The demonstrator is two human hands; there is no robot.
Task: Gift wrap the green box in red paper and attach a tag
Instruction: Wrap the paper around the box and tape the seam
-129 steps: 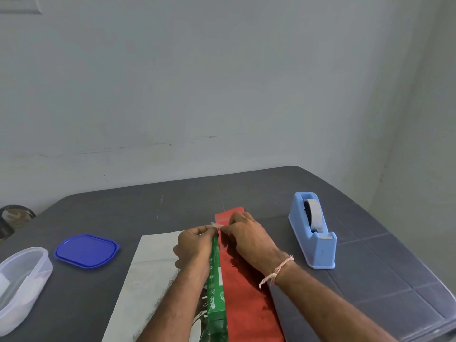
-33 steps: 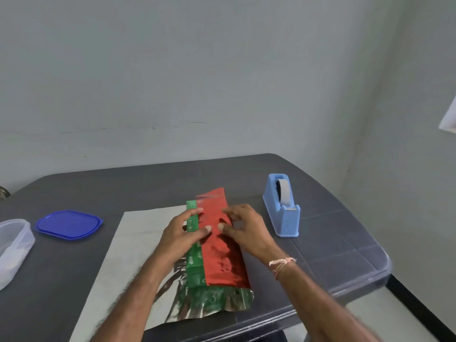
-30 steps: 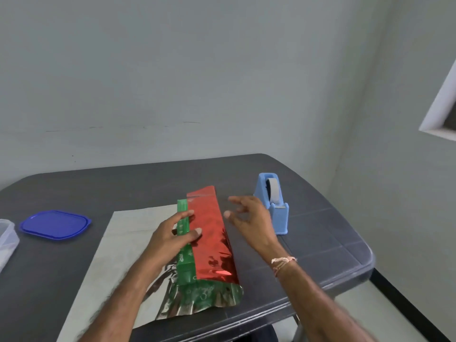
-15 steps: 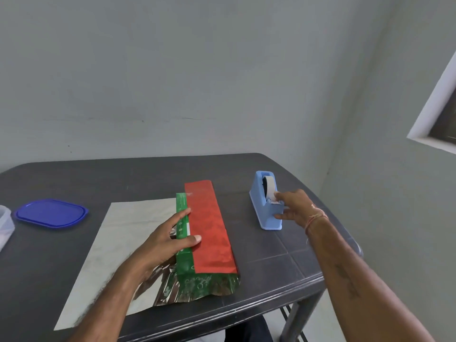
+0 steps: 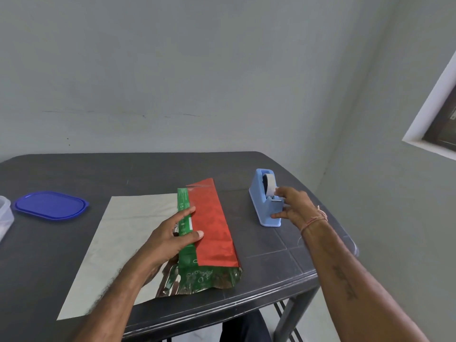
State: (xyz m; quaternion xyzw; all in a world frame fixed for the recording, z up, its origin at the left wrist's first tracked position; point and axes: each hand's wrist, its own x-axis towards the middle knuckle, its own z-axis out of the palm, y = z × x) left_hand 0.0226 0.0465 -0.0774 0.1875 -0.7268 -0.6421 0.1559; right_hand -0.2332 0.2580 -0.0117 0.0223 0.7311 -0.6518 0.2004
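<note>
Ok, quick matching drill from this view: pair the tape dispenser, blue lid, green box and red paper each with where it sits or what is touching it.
Things:
1. tape dispenser
2. blue lid
3. green box
4. red paper

States:
A. lying alone at the table's left side
B. folded over the box's right part
C. pressed down by the left hand
D. touched by the right hand, fingers at the tape

Pairs: 1-D, 2-A, 3-C, 4-B

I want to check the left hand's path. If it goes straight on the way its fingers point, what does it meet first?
The left hand lies on the green box, fingers pointing right and away; it would probably slide first onto the red paper.
</note>
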